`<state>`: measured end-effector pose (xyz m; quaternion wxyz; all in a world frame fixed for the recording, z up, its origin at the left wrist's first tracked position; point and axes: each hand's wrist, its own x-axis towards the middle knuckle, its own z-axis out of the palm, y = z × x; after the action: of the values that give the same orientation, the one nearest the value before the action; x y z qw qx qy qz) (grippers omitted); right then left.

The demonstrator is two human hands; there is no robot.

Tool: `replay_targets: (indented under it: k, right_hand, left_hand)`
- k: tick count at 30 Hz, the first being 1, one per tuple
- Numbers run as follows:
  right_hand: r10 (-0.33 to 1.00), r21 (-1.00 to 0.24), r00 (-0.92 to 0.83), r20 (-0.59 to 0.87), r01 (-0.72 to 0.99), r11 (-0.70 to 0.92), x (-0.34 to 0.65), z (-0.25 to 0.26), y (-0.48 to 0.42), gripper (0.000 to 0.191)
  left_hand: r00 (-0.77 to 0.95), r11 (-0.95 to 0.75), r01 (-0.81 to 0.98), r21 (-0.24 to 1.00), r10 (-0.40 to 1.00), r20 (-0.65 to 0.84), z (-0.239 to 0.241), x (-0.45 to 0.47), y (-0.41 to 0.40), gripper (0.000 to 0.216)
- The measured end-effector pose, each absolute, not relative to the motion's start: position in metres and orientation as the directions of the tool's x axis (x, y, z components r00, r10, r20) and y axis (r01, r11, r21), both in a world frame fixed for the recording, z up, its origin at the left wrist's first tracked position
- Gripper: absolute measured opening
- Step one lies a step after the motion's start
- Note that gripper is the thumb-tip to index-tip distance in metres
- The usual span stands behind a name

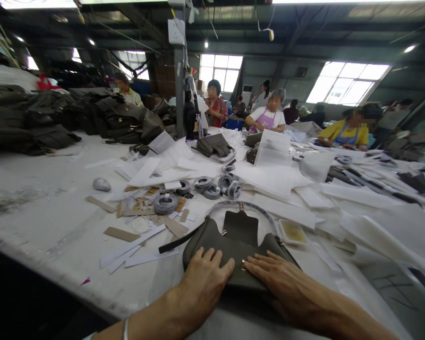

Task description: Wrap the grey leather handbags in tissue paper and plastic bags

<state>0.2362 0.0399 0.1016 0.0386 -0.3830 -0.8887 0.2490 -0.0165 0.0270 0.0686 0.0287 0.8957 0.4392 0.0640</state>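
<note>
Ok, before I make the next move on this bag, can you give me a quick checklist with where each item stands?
1. Left hand steady on the bag: ok, it lies flat on the front, left of the gold clasp.
2. Right hand on the bag: ok, flat, with fingertips beside the clasp.
3. Flap closed: not ok, it lies open, beyond the hands.
4. Strap away from the white paper strips: not ok, its end seems to overlap one.
5. Handle out from under the hands: ok, it arches beyond the flap.
6. Bag's inside: cannot tell, hidden in this view.
</note>
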Motion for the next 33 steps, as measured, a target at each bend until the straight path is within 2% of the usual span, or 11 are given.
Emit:
replay_targets:
  k: [3, 6, 8, 11, 12, 16, 19, 23, 26, 29, 33]
  right_hand:
    - [0.665, -0.432, -0.745, -0.048, 0.616, 0.659, 0.245, 0.07, 0.04, 0.076]
    - [0.66, -0.391, -0.742, 0.121, 0.575, 0.718, 0.251, 0.036, 0.035, 0.072]
    - [0.669, -0.381, -0.714, 0.207, 0.571, 0.727, 0.252, 0.023, 0.031, 0.069]
    - [0.698, -0.414, -0.683, 0.216, 0.583, 0.699, 0.247, 0.025, 0.029, 0.081]
    - [0.704, -0.434, -0.682, 0.198, 0.583, 0.687, 0.245, 0.029, 0.03, 0.085]
    - [0.711, -0.515, -0.69, 0.137, 0.563, 0.646, 0.233, 0.042, 0.047, 0.08]
    - [0.711, -0.552, -0.695, 0.106, 0.553, 0.623, 0.226, 0.049, 0.06, 0.076]
    - [0.701, -0.551, -0.714, 0.002, 0.584, 0.596, 0.217, 0.061, 0.053, 0.07]
    - [0.693, -0.55, -0.72, -0.033, 0.592, 0.589, 0.208, 0.065, 0.038, 0.064]
    - [0.705, -0.5, -0.708, 0.029, 0.601, 0.624, 0.201, 0.058, 0.03, 0.061]
    - [0.711, -0.412, -0.68, 0.179, 0.604, 0.682, 0.199, 0.043, 0.03, 0.084]
  left_hand:
    - [0.63, -0.641, 0.767, 0.009, 0.757, 0.174, 0.052, -0.027, 0.029, 0.046]
    - [0.683, -0.68, 0.722, -0.127, 0.669, 0.294, 0.038, -0.039, 0.026, 0.054]
    - [0.719, -0.708, 0.685, -0.172, 0.618, 0.318, 0.031, -0.043, 0.021, 0.065]
    - [0.748, -0.732, 0.648, -0.209, 0.562, 0.352, 0.022, -0.035, 0.014, 0.093]
    - [0.748, -0.729, 0.645, -0.23, 0.541, 0.384, 0.018, -0.028, 0.013, 0.096]
    - [0.711, -0.666, 0.678, -0.31, 0.488, 0.506, 0.008, 0.003, 0.016, 0.082]
    - [0.706, -0.671, 0.674, -0.308, 0.462, 0.537, 0.008, 0.01, 0.018, 0.08]
    - [0.745, -0.742, 0.634, -0.219, 0.51, 0.43, 0.013, -0.011, 0.015, 0.083]
    - [0.776, -0.776, 0.599, -0.199, 0.5, 0.385, 0.01, -0.029, 0.012, 0.078]
    - [0.758, -0.743, 0.618, -0.255, 0.478, 0.444, 0.001, -0.039, 0.009, 0.074]
    - [0.735, -0.69, 0.643, -0.333, 0.433, 0.522, -0.006, -0.053, 0.003, 0.072]
